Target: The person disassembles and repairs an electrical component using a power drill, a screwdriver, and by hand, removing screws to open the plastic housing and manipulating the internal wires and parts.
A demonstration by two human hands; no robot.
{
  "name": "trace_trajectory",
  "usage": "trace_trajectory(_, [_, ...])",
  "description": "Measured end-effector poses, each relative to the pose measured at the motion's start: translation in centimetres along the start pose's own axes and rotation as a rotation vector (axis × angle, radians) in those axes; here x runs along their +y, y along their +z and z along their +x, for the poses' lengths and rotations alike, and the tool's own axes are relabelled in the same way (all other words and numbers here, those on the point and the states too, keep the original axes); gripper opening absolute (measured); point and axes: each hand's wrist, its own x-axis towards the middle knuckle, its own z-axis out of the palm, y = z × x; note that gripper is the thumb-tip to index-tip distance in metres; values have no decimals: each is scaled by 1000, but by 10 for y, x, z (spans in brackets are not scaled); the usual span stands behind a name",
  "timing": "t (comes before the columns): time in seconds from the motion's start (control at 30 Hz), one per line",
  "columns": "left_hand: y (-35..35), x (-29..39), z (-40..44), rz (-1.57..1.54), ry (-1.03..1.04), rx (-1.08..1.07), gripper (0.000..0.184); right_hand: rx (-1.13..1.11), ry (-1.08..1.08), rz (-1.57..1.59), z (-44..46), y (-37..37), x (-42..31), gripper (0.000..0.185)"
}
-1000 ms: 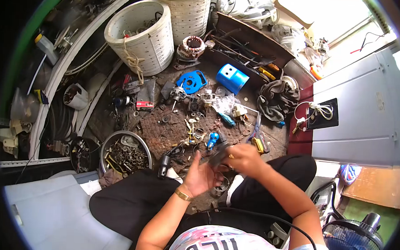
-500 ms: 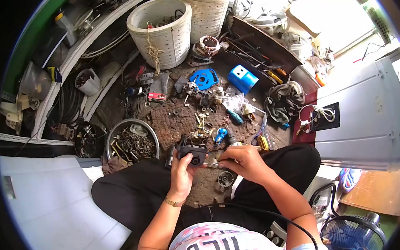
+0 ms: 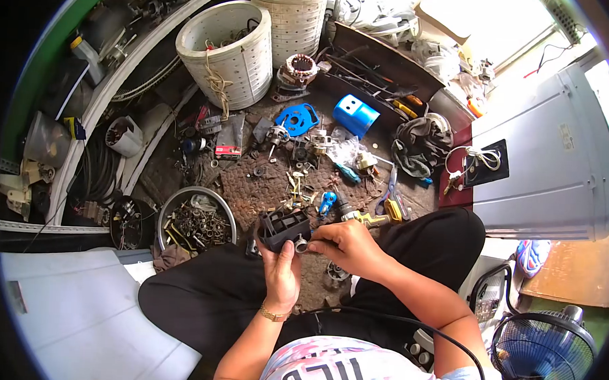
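My left hand point(image 3: 281, 279) is wrapped round a black plastic housing point(image 3: 284, 230), whose open, ribbed side faces up. My right hand point(image 3: 348, 246) pinches a small round metal part point(image 3: 301, 245) against the right side of the housing. Beyond the hands lie a blue clip-like piece point(image 3: 328, 203), a yellow-green tool point(image 3: 370, 219) and scattered small parts point(image 3: 295, 184). Part of a round metal piece point(image 3: 336, 271) shows below my right hand.
A metal bowl of small hardware point(image 3: 196, 225) stands at the left. Further back are white perforated baskets point(image 3: 229, 68), a blue cylinder point(image 3: 355, 115), a blue plate point(image 3: 297, 120) and a long tool tray point(image 3: 385, 64). A fan point(image 3: 542, 350) stands at lower right.
The black housing has been turned so its ribbed side shows. My right hand has moved left, bringing the small metal part against it. The yellow-green tool is now more visible.
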Motion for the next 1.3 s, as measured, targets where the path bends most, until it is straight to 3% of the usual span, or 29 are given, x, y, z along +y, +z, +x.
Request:
trace_trajectory(0.17, [-6,4,0,57,6,1,66,-17,-12,-33,-1,-3,0,16])
trace_trajectory(0.37, [-9,10,2,300,172,-119,68,99,-89,-153,-3,-1,-3,19])
trace_trajectory(0.5, [-18,-1,3,335,186,-9,73,194,-121,-187,-4,4,-3,23])
trace_trajectory(0.6, [2,12,1,158,104,142,80,149,20,13,-2,0,-6,25])
trace_trajectory(0.7, [3,15,4,149,119,129,77,-8,266,568,-1,6,10,25])
trace_trajectory(0.93, [6,10,3,23,34,195,75,-99,250,762,0,16,19,19])
trace_trajectory(1.03, [11,10,1,-46,-26,244,73,-152,404,1001,-1,17,14,28])
trace_trajectory(1.23, [7,8,6,-87,-127,315,70,-285,335,1058,1,33,32,46])
trace_trajectory(1.3, [9,11,5,-101,-139,321,70,-223,302,1020,1,41,35,42])
